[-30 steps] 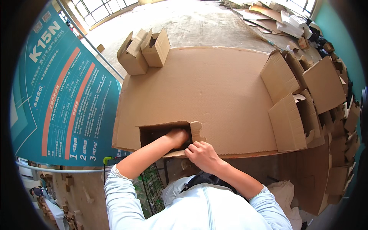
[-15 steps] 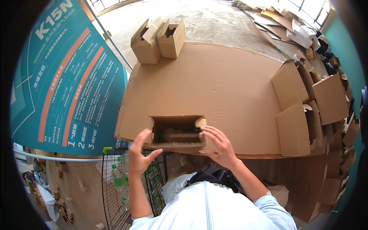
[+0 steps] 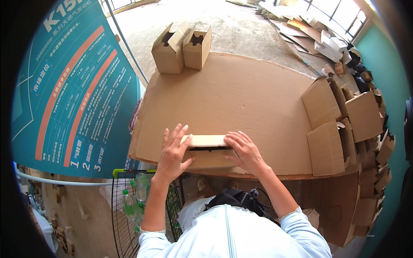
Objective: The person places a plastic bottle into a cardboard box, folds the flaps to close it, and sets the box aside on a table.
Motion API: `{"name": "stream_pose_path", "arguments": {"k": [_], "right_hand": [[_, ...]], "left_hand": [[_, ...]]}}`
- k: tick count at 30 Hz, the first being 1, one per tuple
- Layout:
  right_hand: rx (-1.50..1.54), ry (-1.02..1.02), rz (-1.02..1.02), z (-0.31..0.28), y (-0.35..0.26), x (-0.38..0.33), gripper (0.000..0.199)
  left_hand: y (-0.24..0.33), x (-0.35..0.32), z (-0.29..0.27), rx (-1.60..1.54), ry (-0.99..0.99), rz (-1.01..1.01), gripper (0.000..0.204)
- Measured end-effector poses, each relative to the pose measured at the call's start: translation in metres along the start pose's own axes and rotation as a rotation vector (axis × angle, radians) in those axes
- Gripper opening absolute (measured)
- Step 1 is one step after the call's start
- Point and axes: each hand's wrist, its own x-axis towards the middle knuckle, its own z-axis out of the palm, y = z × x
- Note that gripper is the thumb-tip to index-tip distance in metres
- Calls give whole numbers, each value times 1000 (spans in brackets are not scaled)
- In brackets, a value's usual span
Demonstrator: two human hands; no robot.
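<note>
A small brown cardboard box (image 3: 207, 151) sits at the near edge of a cardboard-covered table (image 3: 241, 94). Its top flaps are folded nearly flat, with a dark slit still showing between them. My left hand (image 3: 173, 151) presses on the box's left end with fingers spread. My right hand (image 3: 244, 150) presses on its right end, fingers over the flap. Both forearms come up from the lower edge.
Two open boxes (image 3: 180, 49) stand at the table's far left. Several folded and open boxes (image 3: 340, 124) are stacked along the right side. A teal banner (image 3: 69, 94) hangs on the left. A wire cart with green bottles (image 3: 133, 202) stands below the table's edge.
My left hand came out of the open box and the flaps were folded down. Both hands now press on the box's top. The view tilted toward the table.
</note>
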Motion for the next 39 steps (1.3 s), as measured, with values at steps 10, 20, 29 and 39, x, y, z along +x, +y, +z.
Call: {"name": "stream_pose_path", "arguments": {"k": [10, 20, 29, 39], "right_hand": [[-223, -176, 34, 14, -18, -15, 89], [-357, -32, -68, 19, 21, 53, 88], [-252, 76, 44, 52, 20, 100, 74], [-326, -48, 546, 77, 82, -92, 63]], "left_hand": [[-24, 9, 16, 72, -287, 248, 95], [-4, -10, 28, -18, -39, -135, 86], [-94, 51, 37, 174, 178, -618, 82], [-204, 140, 50, 396, 290, -908, 79]]}}
